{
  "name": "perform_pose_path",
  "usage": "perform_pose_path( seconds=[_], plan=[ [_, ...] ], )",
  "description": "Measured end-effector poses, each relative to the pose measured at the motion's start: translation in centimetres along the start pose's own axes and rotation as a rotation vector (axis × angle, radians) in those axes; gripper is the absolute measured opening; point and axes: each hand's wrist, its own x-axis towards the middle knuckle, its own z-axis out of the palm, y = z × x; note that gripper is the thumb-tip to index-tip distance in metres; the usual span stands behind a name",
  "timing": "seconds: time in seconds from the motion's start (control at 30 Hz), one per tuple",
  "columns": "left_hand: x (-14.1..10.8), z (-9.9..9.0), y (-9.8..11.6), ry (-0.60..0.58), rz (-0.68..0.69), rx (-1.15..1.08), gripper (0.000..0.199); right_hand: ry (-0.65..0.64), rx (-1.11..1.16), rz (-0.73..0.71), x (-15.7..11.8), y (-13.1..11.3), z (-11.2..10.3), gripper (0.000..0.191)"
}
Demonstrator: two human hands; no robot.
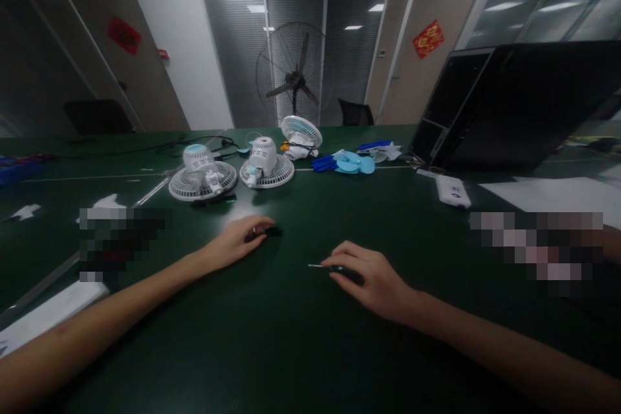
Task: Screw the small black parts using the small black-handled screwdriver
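Note:
On the green table, my right hand [371,275] is closed round the dark handle of a screwdriver [347,272], whose thin metal shaft points left. My left hand [241,240] rests further forward and to the left, its fingers curled over a small black object [273,231] that I cannot identify. Just beyond my left hand lies a white fan head [266,171], motor housing up and grille down. Another white fan head [204,181] lies the same way to its left. A third fan head [301,136] sits tilted behind them.
Light-blue fan blades [354,162] and dark-blue gloves [324,163] lie at the back centre. A large black monitor [528,103] stands at the right, near a white box [453,191] and paper sheets [567,197]. Black cables [169,144] run along the back left. A pedestal fan [294,77] stands behind the table.

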Motion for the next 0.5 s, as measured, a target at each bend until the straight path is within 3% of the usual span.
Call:
perform_pose_path(
  seconds=[0.33, 0.5],
  plan=[
    [-0.3, -4.1, -8.1, 0.275, -0.202, 0.187, 0.044, 0.013, -0.025, 0.034, 0.1, 1.1, -0.2, 0.031],
    [-0.9, -5.1, -10.8, 0.359, -0.266, 0.251, 0.045, 0.011, -0.022, 0.019, 0.0, 1.0, -0.2, 0.029]
  ],
)
